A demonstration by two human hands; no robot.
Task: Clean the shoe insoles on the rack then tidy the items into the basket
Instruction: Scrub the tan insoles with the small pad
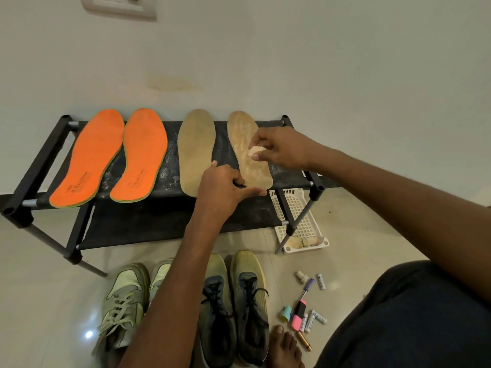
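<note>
- Nearest the lens: pale green laced sneakers [125, 301] at left, dark olive running shoes [233, 309] beside them, then scattered small items on the floor [305, 312], among them a pink marker, pens and small tubes, not yet tidied.
- On black fabric-shelf rack [34, 166]: two orange foam insoles [111, 158] at far left, no sign of wiping visible.
- Next right, plain tan insole [196, 150], dry-looking.
- Left hand [223, 192] pinching heel of mottled tan insole [245, 144], steadying it.
- Right hand [281, 150] clenched on small white wad [255, 150], pressed to that insole; streaks suggest cleaning underway.
- White lattice plastic basket [303, 221] on floor behind rack's right legs, holding little.
- Judgement: early; three insoles and all tidying left.
</note>
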